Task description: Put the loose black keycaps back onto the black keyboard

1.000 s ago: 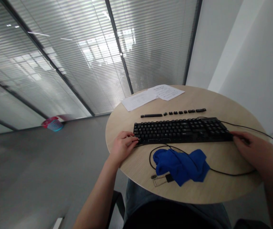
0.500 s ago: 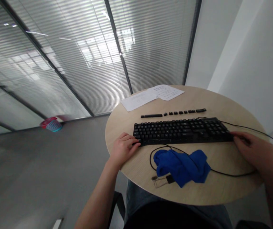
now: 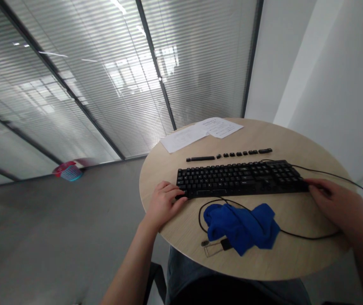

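Note:
A black keyboard (image 3: 226,177) lies flat on the round wooden table (image 3: 283,262), with no keycaps along much of its front row. My left hand (image 3: 168,200) pinches its left end near the front corner, thumb at the front edge. At the right end, my right hand (image 3: 330,195) grips the corner between thumb and fingers. Behind the keyboard, several loose black keycaps (image 3: 239,154) form a row. A crumpled blue cloth (image 3: 241,226) sits in front of it, a black cable looping around and over it. Beside the cloth is a wire keycap puller (image 3: 213,249), partly covered.
Printed papers (image 3: 184,138) lie at the table's far edge. The cable (image 3: 330,170) runs off the right side. A red and blue basket (image 3: 69,171) stands on the floor by the glass partition. A chair's dark armrest (image 3: 156,279) shows below the table.
The view has tilted slightly, so the table and its objects sit a little lower in the picture. Both hands still hold the keyboard's ends.

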`<state>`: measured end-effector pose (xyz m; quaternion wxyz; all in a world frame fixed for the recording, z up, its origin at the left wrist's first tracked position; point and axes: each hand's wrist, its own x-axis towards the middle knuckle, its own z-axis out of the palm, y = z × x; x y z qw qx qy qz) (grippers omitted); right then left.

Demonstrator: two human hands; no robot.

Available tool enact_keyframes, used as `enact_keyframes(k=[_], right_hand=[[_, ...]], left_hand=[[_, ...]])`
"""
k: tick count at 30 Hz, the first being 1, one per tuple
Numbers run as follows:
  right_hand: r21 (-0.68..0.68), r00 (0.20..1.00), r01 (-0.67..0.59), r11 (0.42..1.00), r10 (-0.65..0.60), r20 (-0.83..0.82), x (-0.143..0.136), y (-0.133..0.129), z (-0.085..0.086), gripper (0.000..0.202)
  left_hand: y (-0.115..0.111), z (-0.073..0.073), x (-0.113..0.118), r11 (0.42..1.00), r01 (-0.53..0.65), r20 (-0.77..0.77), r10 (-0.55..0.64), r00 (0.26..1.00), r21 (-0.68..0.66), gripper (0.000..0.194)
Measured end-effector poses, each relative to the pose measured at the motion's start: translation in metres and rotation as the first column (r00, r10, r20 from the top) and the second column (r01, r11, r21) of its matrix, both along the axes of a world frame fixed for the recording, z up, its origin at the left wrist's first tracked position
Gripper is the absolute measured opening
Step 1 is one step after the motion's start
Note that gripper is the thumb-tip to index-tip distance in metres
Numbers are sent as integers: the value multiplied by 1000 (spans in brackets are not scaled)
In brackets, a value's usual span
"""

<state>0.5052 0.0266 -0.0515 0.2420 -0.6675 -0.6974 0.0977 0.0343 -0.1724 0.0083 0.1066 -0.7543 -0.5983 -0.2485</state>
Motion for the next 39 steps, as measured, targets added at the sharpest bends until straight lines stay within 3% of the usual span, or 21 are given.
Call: enact_keyframes(k=[3, 6, 11, 15, 18, 21, 25, 32, 39], right_hand=[[-11, 1000, 5, 1000, -5, 2, -1, -1, 2, 63], [-4, 1000, -3, 1000, 3, 16, -3, -2, 4, 63], [48, 1000, -21, 999, 21, 11, -3, -4, 5, 60], [43, 1000, -16, 999, 16, -4, 0, -2, 1, 59], [42, 1000, -18, 999, 18, 0, 4, -1, -3, 60], [40, 1000, -7, 999, 6, 2, 4, -1, -4, 61], [25, 1000, 12, 1000, -12, 8, 2, -3, 0, 59], [59, 1000, -10, 998, 11, -26, -1, -7, 4, 58], [69, 1000, -25, 997, 26, -13, -1, -4, 2, 58]], left_hand=[[1, 5, -2, 1000, -2, 40, 1, 999, 18, 20], [18, 21, -15, 997, -68, 152, 62, 986, 36, 25], [95, 48, -58, 966, -117, 284, 182, 941, -232, 25], [162, 38, -78, 940, -102, 370, 227, 901, -327, 24], [187, 17, -83, 937, -93, 443, 245, 862, -337, 36], [191, -2, -87, 938, -83, 491, 250, 835, -336, 46], [191, -14, -93, 932, -54, 502, 242, 830, -360, 47], [200, -19, -91, 924, -65, 446, 242, 862, -376, 39], [193, -17, -86, 935, -41, 452, 209, 867, -353, 39]])
